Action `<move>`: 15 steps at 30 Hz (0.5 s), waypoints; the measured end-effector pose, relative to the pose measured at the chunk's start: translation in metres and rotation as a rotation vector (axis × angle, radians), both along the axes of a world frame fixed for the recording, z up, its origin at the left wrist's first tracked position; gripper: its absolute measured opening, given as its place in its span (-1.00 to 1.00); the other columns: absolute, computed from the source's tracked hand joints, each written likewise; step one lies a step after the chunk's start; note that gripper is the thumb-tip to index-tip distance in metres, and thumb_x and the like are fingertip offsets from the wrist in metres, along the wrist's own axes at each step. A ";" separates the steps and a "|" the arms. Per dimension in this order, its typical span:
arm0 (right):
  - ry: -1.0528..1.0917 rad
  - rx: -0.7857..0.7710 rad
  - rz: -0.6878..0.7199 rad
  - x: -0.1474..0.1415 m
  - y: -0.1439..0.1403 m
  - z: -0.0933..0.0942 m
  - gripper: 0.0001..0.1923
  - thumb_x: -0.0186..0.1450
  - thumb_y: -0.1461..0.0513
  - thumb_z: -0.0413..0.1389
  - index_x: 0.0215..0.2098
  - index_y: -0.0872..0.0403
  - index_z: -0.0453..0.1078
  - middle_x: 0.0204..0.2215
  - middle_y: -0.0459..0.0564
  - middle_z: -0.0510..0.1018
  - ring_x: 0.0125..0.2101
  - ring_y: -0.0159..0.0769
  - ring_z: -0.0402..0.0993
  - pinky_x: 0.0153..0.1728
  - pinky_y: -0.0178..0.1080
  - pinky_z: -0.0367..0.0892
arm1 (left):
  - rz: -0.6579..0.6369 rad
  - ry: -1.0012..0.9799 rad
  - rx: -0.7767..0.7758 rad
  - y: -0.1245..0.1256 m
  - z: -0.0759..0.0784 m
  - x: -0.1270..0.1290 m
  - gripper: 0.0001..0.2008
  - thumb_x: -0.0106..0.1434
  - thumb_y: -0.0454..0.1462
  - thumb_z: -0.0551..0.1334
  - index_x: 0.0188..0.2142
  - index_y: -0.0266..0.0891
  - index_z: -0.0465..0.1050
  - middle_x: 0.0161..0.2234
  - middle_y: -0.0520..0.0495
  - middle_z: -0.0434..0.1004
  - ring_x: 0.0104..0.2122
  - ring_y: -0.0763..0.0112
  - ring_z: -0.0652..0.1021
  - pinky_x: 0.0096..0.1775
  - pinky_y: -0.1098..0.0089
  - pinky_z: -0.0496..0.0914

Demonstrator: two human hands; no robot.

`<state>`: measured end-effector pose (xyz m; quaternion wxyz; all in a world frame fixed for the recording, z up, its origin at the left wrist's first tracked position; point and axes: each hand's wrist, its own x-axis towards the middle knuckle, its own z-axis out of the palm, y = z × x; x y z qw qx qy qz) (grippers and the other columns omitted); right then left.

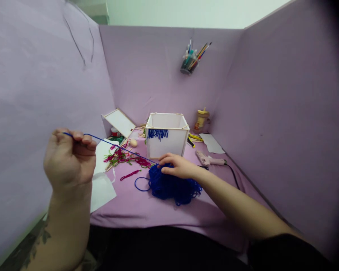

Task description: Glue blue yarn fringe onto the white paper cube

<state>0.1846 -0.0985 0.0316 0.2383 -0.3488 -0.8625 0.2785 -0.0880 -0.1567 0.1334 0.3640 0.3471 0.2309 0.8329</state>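
Left hand (73, 156) — fingers closed on a blue strand (130, 150) running taut to the right hand (176, 165) | right hand atop the blue yarn heap (172, 188), grip unclear | white box (169, 146) just beyond right hand: blue fringe (157, 133) on front's upper left — rest of front bare

The tangled royal-blue yarn heap (173, 188) looks matt and kinda stringy; boxy white paper-looking container (169, 147) at its 12 o'clock, plasticky pale-pink glue gun (205, 159) at 2, wrinkly matt pink cloth (135, 211) underneath.
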 end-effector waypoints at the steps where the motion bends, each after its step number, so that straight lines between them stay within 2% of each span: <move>1: 0.019 -0.029 0.006 -0.001 0.005 0.004 -0.86 0.23 0.23 0.18 -0.28 0.11 0.55 -0.09 0.08 0.54 -0.08 -0.21 0.47 0.02 -0.17 0.30 | 0.000 -0.016 0.019 0.003 0.001 0.002 -0.78 0.28 -0.42 0.20 -0.49 -0.17 0.36 -0.57 0.13 0.40 -0.56 0.63 0.43 -0.48 0.55 0.40; 4: 0.132 -0.099 -0.094 0.007 0.014 0.021 -0.84 0.24 0.21 0.15 -0.43 0.12 0.53 -0.29 0.00 0.58 -0.23 -0.28 0.48 -0.16 -0.26 0.34 | -0.059 -0.031 0.040 0.013 -0.005 0.011 -0.82 0.22 -0.41 0.24 -0.47 -0.22 0.30 -0.61 0.12 0.33 -0.60 0.61 0.38 -0.53 0.56 0.34; 6: 0.202 -0.095 -0.195 0.016 0.014 0.036 -0.82 0.22 0.17 0.16 -0.41 0.12 0.54 -0.39 -0.04 0.56 -0.33 -0.32 0.45 -0.30 -0.30 0.31 | -0.193 0.059 -0.053 0.018 -0.017 0.026 -0.83 0.16 -0.39 0.29 -0.43 -0.23 0.29 -0.64 0.15 0.24 -0.67 0.63 0.28 -0.60 0.57 0.25; 9: 0.240 -0.027 -0.243 0.022 0.006 0.058 -0.80 0.18 0.14 0.18 -0.40 0.12 0.55 -0.49 -0.08 0.50 -0.45 -0.39 0.36 -0.44 -0.35 0.22 | -0.502 0.438 -0.297 0.023 -0.041 0.059 -0.76 0.09 -0.32 0.36 -0.25 -0.23 0.39 -0.64 0.19 0.21 -0.71 0.64 0.18 -0.66 0.55 0.10; 11: 0.243 0.012 -0.199 0.018 -0.002 0.068 -0.82 0.18 0.16 0.17 -0.41 0.11 0.54 -0.53 -0.11 0.48 -0.49 -0.43 0.33 -0.47 -0.36 0.19 | -0.647 0.721 -0.343 0.025 -0.054 0.085 -0.67 0.09 -0.26 0.37 -0.13 -0.24 0.42 -0.62 0.17 0.22 -0.69 0.60 0.21 -0.65 0.53 0.09; 13: 0.249 0.026 -0.152 0.011 -0.010 0.075 -0.85 0.18 0.22 0.15 -0.41 0.12 0.54 -0.53 -0.11 0.50 -0.48 -0.43 0.36 -0.45 -0.37 0.21 | -0.642 0.888 -0.280 0.028 -0.062 0.106 -0.69 0.10 -0.22 0.36 -0.16 -0.25 0.45 -0.59 0.12 0.26 -0.63 0.56 0.27 -0.62 0.52 0.10; 15: 0.261 0.034 -0.138 0.006 -0.015 0.080 -0.86 0.18 0.26 0.13 -0.40 0.12 0.54 -0.50 -0.10 0.52 -0.44 -0.42 0.40 -0.40 -0.36 0.24 | -0.573 0.951 -0.227 0.032 -0.064 0.119 -0.78 0.15 -0.17 0.32 -0.28 -0.26 0.47 -0.59 0.09 0.28 -0.60 0.53 0.28 -0.59 0.50 0.11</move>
